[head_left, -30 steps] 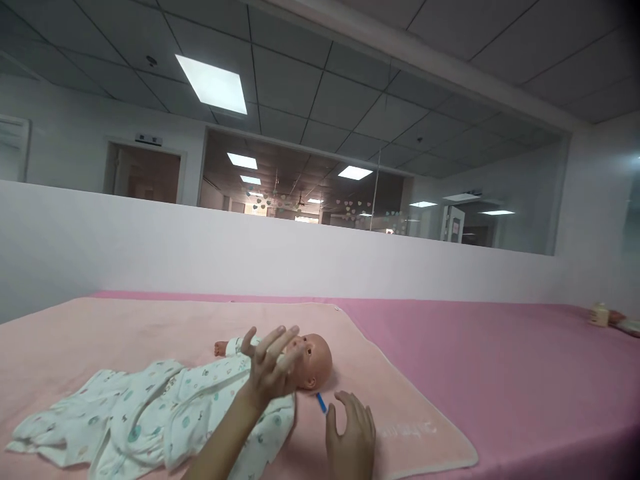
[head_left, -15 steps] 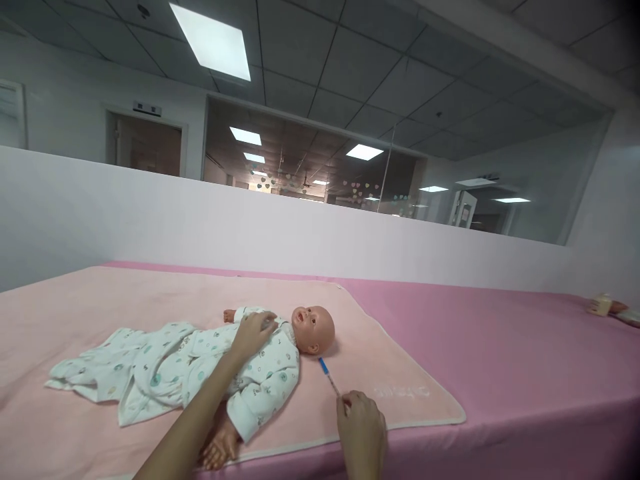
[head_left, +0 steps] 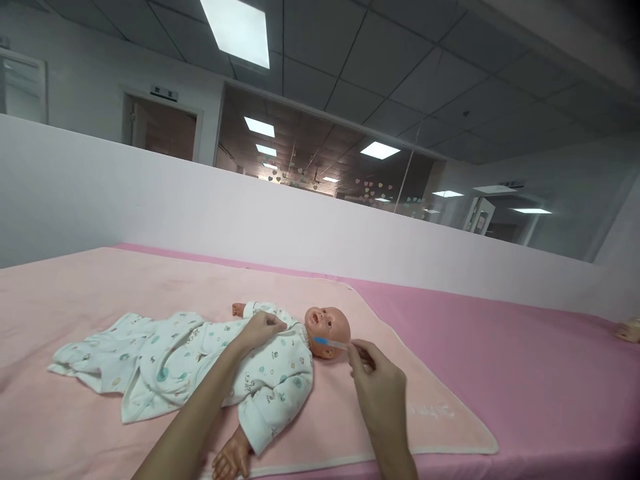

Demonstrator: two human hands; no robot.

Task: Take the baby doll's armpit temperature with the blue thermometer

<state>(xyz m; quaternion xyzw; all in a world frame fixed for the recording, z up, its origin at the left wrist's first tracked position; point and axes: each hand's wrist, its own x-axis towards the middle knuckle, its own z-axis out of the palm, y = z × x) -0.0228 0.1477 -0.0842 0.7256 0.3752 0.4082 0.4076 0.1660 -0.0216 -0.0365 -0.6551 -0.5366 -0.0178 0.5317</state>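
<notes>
A baby doll (head_left: 327, 328) in a white patterned sleepsuit (head_left: 200, 360) lies on its back on a pale pink blanket (head_left: 100, 293), head to the right. My left hand (head_left: 260, 330) rests on the doll's chest near the collar, fingers curled onto the cloth. My right hand (head_left: 373, 373) pinches a thin stick with a blue tip (head_left: 330, 343), held level with its blue end against the doll's neck below the chin.
The blanket lies on a long surface with a darker pink cover (head_left: 525, 373). A low white wall (head_left: 250, 220) runs behind it, with glass above. A small object (head_left: 631, 330) sits at the far right edge.
My right hand has lifted the blue-tipped stick off the blanket and brought it to the doll's neck. My left hand stays on the doll's chest after coming down from the air.
</notes>
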